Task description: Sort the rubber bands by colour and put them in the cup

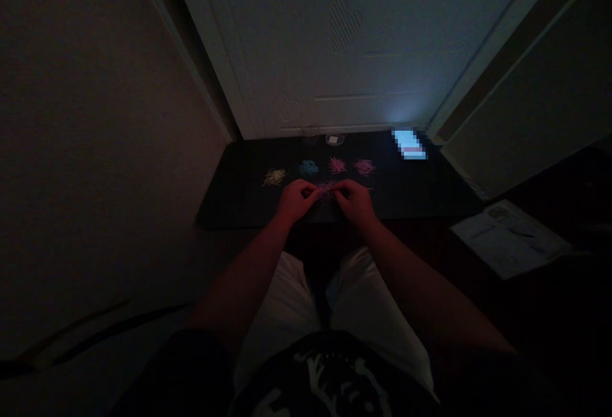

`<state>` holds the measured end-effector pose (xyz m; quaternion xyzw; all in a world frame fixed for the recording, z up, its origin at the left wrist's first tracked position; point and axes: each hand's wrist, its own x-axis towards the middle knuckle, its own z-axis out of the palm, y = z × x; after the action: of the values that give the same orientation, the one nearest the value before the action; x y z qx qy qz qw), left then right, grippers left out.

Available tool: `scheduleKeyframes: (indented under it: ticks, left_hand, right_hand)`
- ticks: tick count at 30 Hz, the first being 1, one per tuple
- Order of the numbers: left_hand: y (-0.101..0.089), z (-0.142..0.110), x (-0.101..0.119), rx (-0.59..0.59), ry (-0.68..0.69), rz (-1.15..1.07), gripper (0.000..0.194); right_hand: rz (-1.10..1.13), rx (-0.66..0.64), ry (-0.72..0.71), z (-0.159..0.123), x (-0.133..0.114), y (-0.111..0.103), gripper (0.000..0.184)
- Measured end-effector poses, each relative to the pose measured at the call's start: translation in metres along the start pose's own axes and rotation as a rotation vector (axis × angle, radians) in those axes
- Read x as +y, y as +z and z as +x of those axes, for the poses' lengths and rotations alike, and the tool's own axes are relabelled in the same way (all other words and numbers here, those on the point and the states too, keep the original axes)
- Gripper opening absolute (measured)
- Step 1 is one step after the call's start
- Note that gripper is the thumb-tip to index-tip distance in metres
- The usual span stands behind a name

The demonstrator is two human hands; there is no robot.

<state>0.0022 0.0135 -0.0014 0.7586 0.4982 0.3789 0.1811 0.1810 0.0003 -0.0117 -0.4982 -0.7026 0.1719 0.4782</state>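
A small heap of thin purple strands (326,189) lies on the black table (406,190) between my two hands. At the heap's left edge, my left hand (297,200) has its thumb and fingers pinched together. My right hand (354,201) pinches at the right edge in the same way. What sits between the fingertips is too small and dark to make out. Just beyond the hands, four separate heaps form a row: pale yellow strands (274,176), blue strands (308,167), pink strands (337,165) and pinkish-purple strands (364,166).
At the table's back edge stand a clear container (310,134) and a small round dish (335,139) with a white square. A lit, blurred screen (409,144) is at the back right. Behind rises a white panel (306,34). Printed paper (509,238) lies lower right.
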Motion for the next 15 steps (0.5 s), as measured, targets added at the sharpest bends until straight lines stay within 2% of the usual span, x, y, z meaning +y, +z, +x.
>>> scheduleKeyframes:
  ticks: [4, 10, 15]
  left_hand:
    - [0.0003, 0.0007, -0.0015, -0.029, 0.018, 0.012, 0.023]
    - [0.0003, 0.0016, -0.0036, -0.103, 0.049, 0.015, 0.026]
    - [-0.0008, 0.0014, -0.0033, -0.149, 0.073, 0.005, 0.023]
  right_hand:
    - [-0.039, -0.011, -0.058, 0.0006, -0.0003, 0.0006, 0.008]
    - [-0.028, -0.024, -0.241, 0.0026, -0.0053, 0.0001, 0.008]
    - [-0.003, -0.124, -0.250, 0.0009, -0.0055, 0.0019, 0.011]
